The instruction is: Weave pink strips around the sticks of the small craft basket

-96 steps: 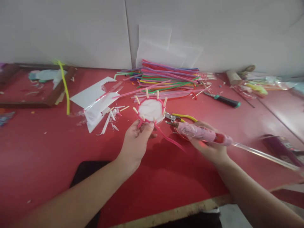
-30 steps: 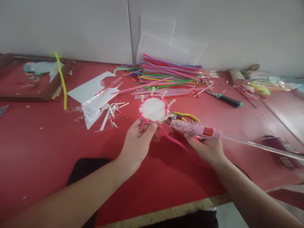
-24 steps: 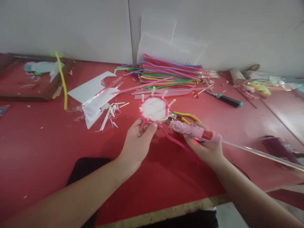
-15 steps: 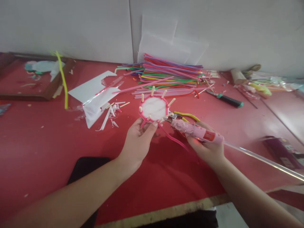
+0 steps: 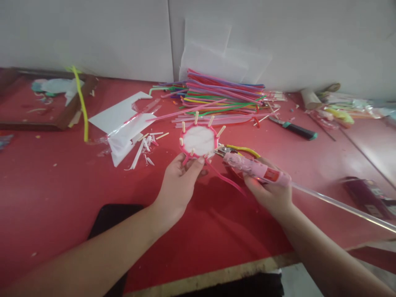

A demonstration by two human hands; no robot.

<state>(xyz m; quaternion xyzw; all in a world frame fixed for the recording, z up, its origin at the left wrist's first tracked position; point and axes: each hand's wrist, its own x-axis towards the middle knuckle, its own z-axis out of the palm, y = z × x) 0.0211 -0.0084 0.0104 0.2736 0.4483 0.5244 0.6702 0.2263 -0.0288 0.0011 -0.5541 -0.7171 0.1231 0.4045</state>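
Between thumb and fingers, my left hand grips the near edge of a round white disc. Short wooden sticks stand up around the disc's rim, and a pink pipe cleaner is wound along it, its loose end trailing to the right. My right hand is closed around a pink hot glue gun with a long clear glue stick out of its back. The gun's nozzle points left, close to the disc's right near edge; whether it touches cannot be told. Yellow-handled pliers lie behind the gun, partly hidden.
Many coloured pipe cleaners are piled at the back. White paper and scraps lie to the left, near a brown wooden frame. A utility knife lies right, a purple box farther right. A black flat object sits under my left forearm.
The disc in my left hand has shifted slightly left and tilted a little. The glue gun has barely moved, and a small gap shows more plainly between its nozzle and the disc.
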